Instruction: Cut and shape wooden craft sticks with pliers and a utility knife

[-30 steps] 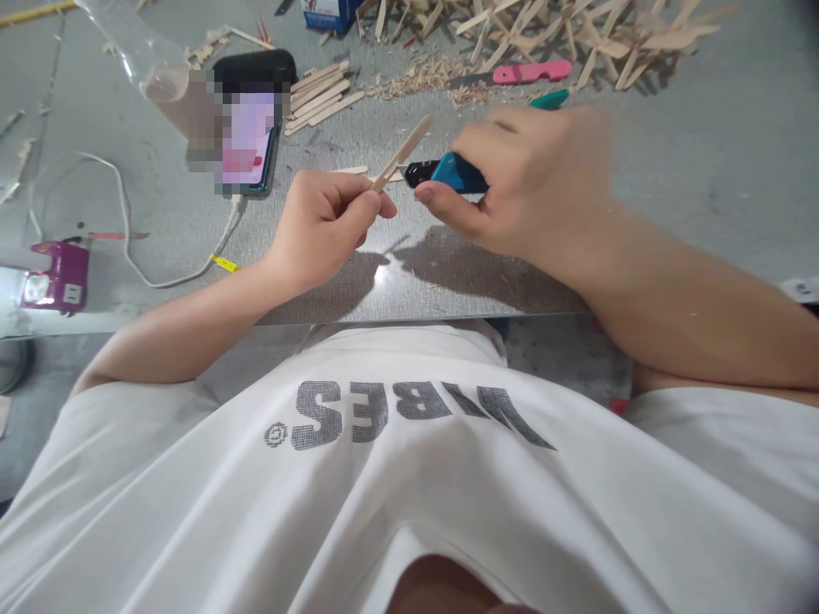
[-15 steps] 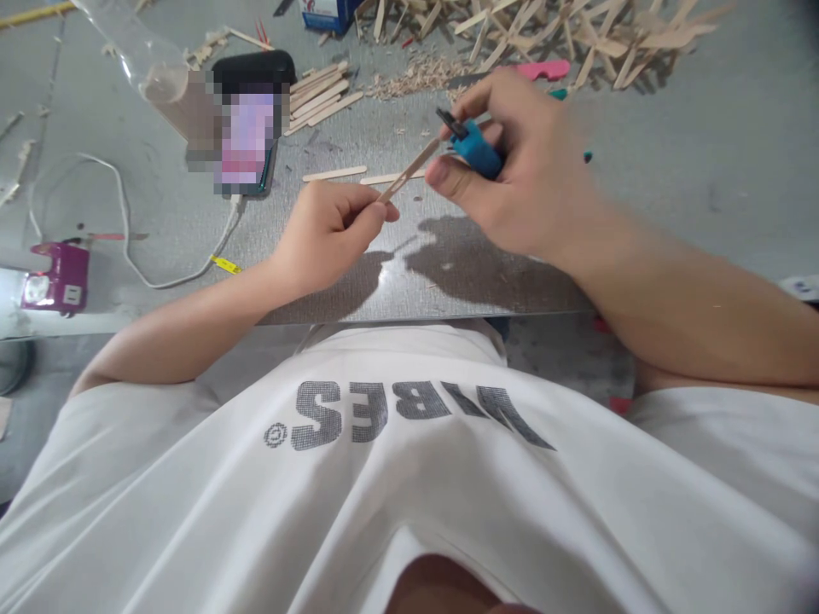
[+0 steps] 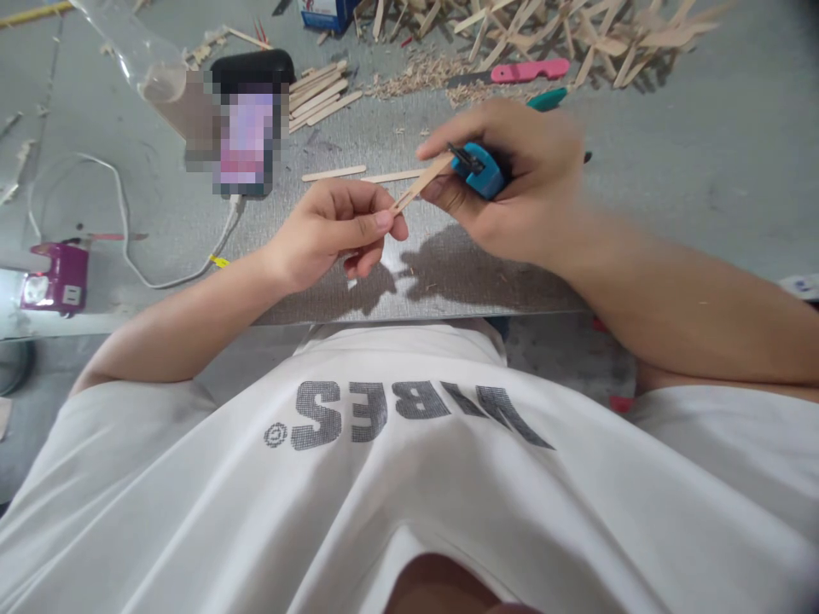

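Between the thumb and fingers of my left hand (image 3: 333, 230) is the near end of a flat wooden craft stick (image 3: 418, 187), which has a narrow slot cut in it. The stick slants up to the right, its far end by the fingers of my right hand (image 3: 528, 183). That hand is closed around a small blue tool (image 3: 487, 172) with dark pointed tips; its exact kind is unclear because the palm hides most of it. Behind the hands, two loose craft sticks (image 3: 333, 174) lie on the grey table (image 3: 691, 179).
Farther back are a stack of craft sticks (image 3: 323, 94), wood shavings (image 3: 415, 75), a pink-handled knife (image 3: 531, 71) and a heap of joined sticks (image 3: 595, 38). A phone (image 3: 246, 141) with a white cable (image 3: 128, 222) lies left, near a purple adapter (image 3: 67, 277).
My right hand has come down slightly, uncovering the pink-handled knife. My left hand has turned and shifted a little right, its lower fingers now showing. The stick has moved right with it.
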A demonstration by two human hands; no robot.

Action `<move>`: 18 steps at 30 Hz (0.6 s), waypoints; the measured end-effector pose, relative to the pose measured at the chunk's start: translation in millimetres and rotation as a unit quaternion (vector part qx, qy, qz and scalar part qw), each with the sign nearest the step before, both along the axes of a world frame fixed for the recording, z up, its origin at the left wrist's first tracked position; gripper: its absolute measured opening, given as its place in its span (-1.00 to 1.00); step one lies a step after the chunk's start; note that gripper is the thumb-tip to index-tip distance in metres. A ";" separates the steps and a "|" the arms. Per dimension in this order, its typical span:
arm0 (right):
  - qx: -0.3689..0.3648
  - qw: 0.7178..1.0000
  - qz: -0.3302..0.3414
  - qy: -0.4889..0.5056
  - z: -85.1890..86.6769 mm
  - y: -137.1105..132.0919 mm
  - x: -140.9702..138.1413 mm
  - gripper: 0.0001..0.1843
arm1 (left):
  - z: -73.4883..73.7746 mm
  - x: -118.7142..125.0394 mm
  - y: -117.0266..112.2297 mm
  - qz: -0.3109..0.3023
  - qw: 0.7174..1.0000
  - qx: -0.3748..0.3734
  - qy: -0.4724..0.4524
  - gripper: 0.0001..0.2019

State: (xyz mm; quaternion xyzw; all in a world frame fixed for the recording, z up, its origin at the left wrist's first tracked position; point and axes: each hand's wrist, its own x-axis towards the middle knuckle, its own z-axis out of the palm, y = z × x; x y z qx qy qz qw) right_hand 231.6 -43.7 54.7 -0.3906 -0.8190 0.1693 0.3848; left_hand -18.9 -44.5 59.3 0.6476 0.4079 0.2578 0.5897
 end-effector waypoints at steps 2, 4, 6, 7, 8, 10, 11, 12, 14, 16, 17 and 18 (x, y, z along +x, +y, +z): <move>0.042 0.999 0.006 0.003 -6.3 1.7 -1.3 -0.69 | -1.1 0.5 -0.6 -0.010 1.000 -0.007 -0.013 -0.61; 0.077 0.996 0.039 0.013 -13.9 5.7 -1.8 -0.66 | -4.8 -0.3 -0.2 -0.028 0.999 -0.008 -0.045 -0.59; 0.097 0.992 0.077 0.016 -21.8 11.4 -0.6 -0.53 | -9.8 -2.1 1.0 -0.053 0.995 -0.004 -0.087 -0.55; 0.098 0.991 0.090 0.011 -25.3 14.3 0.5 -0.46 | -12.2 -3.1 1.7 -0.064 0.992 0.000 -0.108 -0.52; 0.093 0.991 0.098 0.004 -28.4 17.0 1.9 -0.40 | -14.4 -4.0 2.2 -0.074 0.989 0.003 -0.126 -0.50; 0.069 0.992 0.101 -0.017 -32.9 20.8 4.3 -0.29 | -17.7 -5.3 2.5 -0.078 0.986 0.008 -0.147 -0.47; 0.060 0.993 0.101 -0.025 -34.2 21.6 5.1 -0.24 | -19.0 -5.6 2.3 -0.074 0.986 0.010 -0.152 -0.47; 0.054 0.993 0.101 -0.033 -34.8 21.7 5.4 -0.20 | -20.2 -5.7 1.9 -0.068 0.986 0.013 -0.154 -0.48; 0.038 0.993 0.101 -0.044 -34.3 19.9 4.7 -0.14 | -22.5 -5.5 0.6 -0.056 0.986 0.017 -0.154 -0.50; 0.011 0.994 0.096 -0.041 -31.7 16.1 2.9 -0.12 | -24.5 -5.1 -0.8 -0.051 0.987 0.019 -0.153 -0.51; -0.005 0.995 0.091 -0.038 -29.9 14.1 2.0 -0.13 | -25.3 -4.9 -1.4 -0.049 0.987 0.020 -0.153 -0.50; -0.018 0.995 0.087 -0.037 -28.0 12.2 1.2 -0.14 | -25.8 -4.6 -1.9 -0.048 0.987 0.020 -0.154 -0.49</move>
